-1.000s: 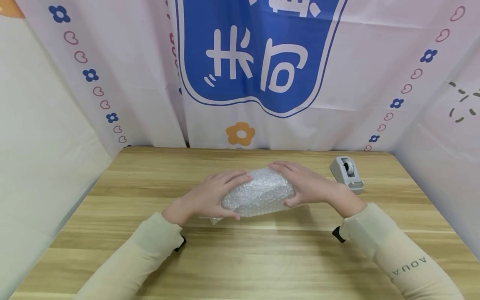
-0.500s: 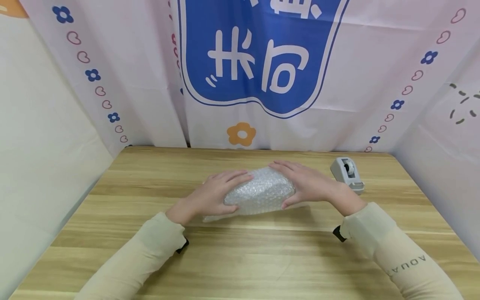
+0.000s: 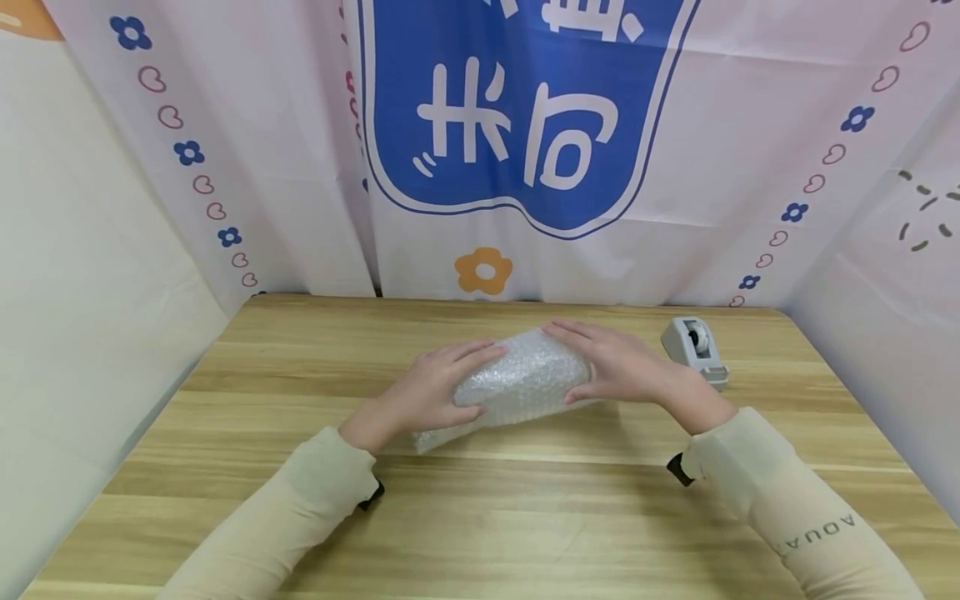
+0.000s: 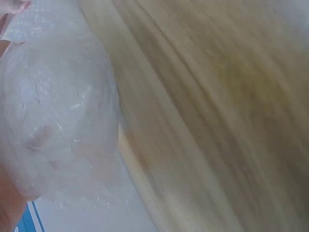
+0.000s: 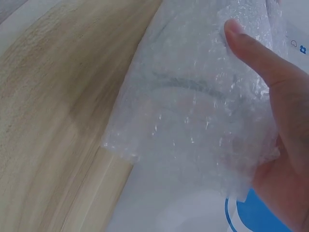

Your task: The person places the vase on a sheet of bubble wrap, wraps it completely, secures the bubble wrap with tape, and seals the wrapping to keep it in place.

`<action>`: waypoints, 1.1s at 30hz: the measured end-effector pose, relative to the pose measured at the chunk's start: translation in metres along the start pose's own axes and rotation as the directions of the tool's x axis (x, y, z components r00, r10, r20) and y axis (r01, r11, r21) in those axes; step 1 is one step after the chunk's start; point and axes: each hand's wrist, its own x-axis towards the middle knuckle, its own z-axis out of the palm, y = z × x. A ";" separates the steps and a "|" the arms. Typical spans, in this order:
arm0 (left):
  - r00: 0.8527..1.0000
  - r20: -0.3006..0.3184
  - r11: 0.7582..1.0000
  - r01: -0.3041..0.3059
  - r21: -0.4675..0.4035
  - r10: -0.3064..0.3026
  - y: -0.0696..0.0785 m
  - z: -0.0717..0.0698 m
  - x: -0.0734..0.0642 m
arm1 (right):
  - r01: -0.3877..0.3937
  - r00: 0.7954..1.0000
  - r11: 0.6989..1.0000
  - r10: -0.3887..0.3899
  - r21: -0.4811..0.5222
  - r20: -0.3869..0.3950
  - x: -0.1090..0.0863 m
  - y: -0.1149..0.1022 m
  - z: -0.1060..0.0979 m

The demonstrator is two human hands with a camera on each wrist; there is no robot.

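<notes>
Both hands grip a bundle of clear bubble wrap point(image 3: 525, 379) above the middle of the wooden table. My left hand point(image 3: 427, 390) curls over its left end, thumb on the near side and fingers over the top. The right hand point(image 3: 618, 365) holds the right end in a like way. A loose flap of wrap hangs below the left palm. In the right wrist view, the open end of the bubble wrap point(image 5: 188, 116) shows a faint curved edge inside; what is wrapped cannot be made out. The left wrist view shows the other end of the wrap point(image 4: 63, 106).
A grey tape dispenser point(image 3: 696, 352) with a roll of tape stands at the back right of the table point(image 3: 510, 517), just beyond the right wrist. A printed cloth point(image 3: 300, 225) hangs along the table's back edge, with pale cloth walls at both sides.
The bundle tilts more, its right end slightly higher and its left flap lower. My left hand has shifted a little to the right; both hands keep their hold.
</notes>
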 end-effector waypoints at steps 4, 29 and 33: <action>0.998 -0.004 0.998 0.056 0.014 -0.056 0.004 0.002 0.002 | -0.021 1.000 1.000 0.021 0.002 -0.021 -0.001 0.002 0.000; 0.994 0.004 0.972 0.110 0.208 -0.113 0.032 -0.001 0.012 | -0.043 0.996 0.998 0.046 0.035 -0.074 0.003 0.008 0.005; 0.996 -0.082 0.981 0.049 0.189 -0.034 0.031 0.004 0.012 | -0.052 0.994 0.999 0.053 0.016 -0.095 0.003 0.008 0.008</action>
